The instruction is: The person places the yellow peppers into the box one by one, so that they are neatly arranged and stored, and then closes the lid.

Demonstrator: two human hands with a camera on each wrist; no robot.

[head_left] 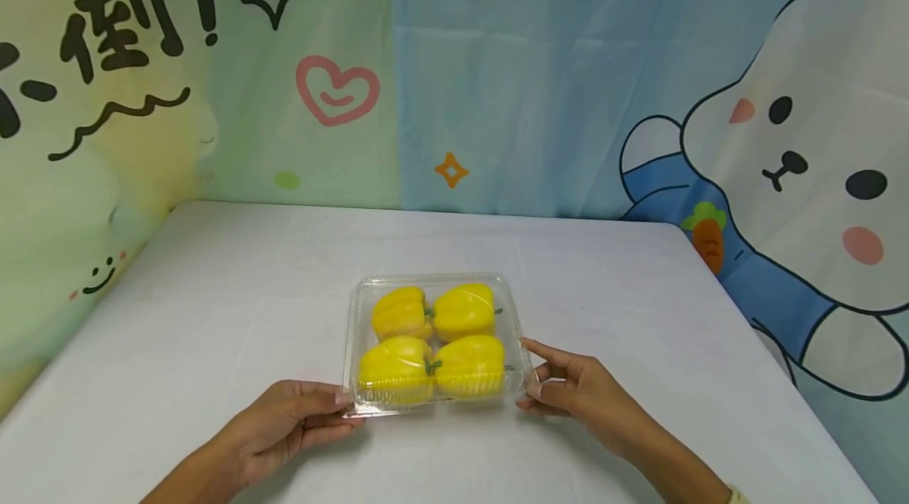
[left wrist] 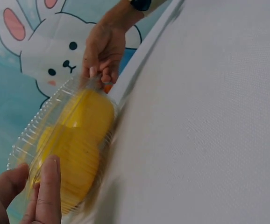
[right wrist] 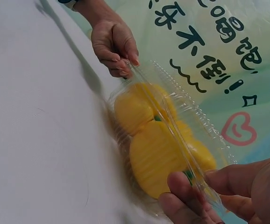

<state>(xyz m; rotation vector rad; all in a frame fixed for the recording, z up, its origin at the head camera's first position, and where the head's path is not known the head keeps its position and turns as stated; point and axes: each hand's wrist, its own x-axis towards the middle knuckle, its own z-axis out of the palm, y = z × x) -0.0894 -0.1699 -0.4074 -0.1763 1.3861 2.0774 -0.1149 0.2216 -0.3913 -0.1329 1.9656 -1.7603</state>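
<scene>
A clear plastic clamshell box point(head_left: 517, 330) with several yellow bell peppers point(head_left: 469, 366) inside is in the middle of the head view, its lid down over them. My left hand point(head_left: 284, 429) pinches the box's front left corner between thumb and fingers. At the opposite side, my right hand point(head_left: 578, 393) grips the right edge near the front. Both wrist views show the box close to the white surface; whether its base touches is hard to tell. Green stems show on some of the peppers.
A white-covered table point(head_left: 213, 315) lies under the box and hands. Behind it hangs a printed cloth backdrop point(head_left: 511, 94) with a cartoon rabbit point(head_left: 817, 173) at the right and black lettering at the left.
</scene>
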